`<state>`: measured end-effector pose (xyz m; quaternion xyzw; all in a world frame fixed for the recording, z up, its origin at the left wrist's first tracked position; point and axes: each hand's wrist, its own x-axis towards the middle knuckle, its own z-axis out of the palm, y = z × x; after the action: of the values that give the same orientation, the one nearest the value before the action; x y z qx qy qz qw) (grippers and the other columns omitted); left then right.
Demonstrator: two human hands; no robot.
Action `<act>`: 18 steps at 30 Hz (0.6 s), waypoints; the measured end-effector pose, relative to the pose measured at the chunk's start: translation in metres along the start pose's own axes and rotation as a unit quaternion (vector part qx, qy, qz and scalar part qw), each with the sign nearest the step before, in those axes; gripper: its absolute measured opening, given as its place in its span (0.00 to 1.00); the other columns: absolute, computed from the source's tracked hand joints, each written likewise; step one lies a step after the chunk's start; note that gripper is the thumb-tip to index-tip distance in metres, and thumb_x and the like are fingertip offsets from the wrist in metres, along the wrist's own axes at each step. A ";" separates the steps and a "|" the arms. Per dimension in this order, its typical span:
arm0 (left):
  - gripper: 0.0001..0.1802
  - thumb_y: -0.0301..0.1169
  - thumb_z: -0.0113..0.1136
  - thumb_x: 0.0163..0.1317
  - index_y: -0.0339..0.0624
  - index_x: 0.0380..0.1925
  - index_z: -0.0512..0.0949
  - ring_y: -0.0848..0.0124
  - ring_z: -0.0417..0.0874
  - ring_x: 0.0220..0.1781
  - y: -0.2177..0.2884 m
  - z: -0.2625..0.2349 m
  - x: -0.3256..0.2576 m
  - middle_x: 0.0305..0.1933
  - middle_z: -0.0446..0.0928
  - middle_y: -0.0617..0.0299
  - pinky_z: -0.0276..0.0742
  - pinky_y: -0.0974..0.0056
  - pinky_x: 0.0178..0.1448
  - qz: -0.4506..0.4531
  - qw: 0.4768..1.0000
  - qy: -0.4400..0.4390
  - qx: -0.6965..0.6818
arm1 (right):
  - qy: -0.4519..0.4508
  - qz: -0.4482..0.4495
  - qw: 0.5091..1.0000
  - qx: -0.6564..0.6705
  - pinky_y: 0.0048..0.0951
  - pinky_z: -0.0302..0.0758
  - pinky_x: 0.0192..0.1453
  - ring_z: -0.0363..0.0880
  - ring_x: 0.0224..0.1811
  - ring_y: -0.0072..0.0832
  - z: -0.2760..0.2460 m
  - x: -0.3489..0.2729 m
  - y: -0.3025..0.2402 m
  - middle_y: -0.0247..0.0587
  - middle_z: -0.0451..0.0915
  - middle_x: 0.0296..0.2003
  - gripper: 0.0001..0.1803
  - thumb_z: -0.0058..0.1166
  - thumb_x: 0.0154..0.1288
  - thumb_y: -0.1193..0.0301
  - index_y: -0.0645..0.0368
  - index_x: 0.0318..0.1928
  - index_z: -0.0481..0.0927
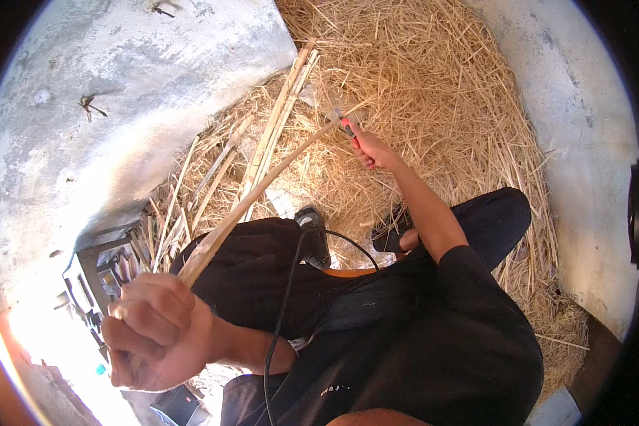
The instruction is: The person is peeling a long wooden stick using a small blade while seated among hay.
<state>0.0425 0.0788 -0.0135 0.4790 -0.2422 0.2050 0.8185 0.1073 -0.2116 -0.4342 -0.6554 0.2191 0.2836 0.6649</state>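
Observation:
My left hand (160, 330), raised close at the lower left, is closed around one end of a long bamboo strip (263, 186). The strip slants away from it to the upper right, above my bent left leg. Farther off, my right hand (373, 150) is wrapped round the red and black handle of a knife (348, 126). Its short blade meets the strip close to the strip's far end; how deep it sits there is too small to tell.
Several more split strips (280, 117) lean over the straw (419, 78) on the floor. Pale plastered walls (138, 92) stand left and right. A dark metal frame (92, 277) is beside my left knee, and a black cable (285, 298) runs over my lap.

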 end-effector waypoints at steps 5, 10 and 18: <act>0.20 0.38 0.41 0.56 0.50 0.08 0.53 0.80 0.47 0.04 -0.007 0.018 0.003 0.02 0.50 0.68 0.41 0.72 0.09 -0.038 0.997 -0.038 -0.059 | 0.305 -0.332 0.875 -0.177 0.36 0.64 0.22 0.67 0.14 0.38 0.034 -0.055 -0.059 0.43 0.68 0.13 0.26 0.30 0.70 0.50 0.62 0.43 0.69; 0.19 0.38 0.44 0.56 0.49 0.08 0.56 0.79 0.48 0.06 -0.009 0.023 0.018 0.04 0.54 0.68 0.41 0.71 0.12 -0.078 0.988 -0.115 -0.073 | 0.325 -0.205 0.827 -0.411 0.51 0.69 0.31 0.77 0.27 0.50 0.023 -0.051 -0.011 0.60 0.75 0.22 0.23 0.31 0.70 0.55 0.63 0.43 0.70; 0.25 0.48 0.48 0.61 0.50 0.10 0.58 0.78 0.49 0.06 -0.013 0.051 0.036 0.05 0.54 0.69 0.41 0.70 0.13 -0.081 0.988 -0.131 -0.003 | 0.264 -0.290 0.853 -0.344 0.43 0.73 0.29 0.78 0.31 0.46 0.044 -0.082 -0.087 0.58 0.77 0.24 0.23 0.34 0.69 0.56 0.64 0.39 0.75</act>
<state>0.0681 0.0321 0.0205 0.5175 -0.3083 0.0730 0.7949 0.1009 -0.1739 -0.3126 -0.9263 0.0750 -0.0486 0.3661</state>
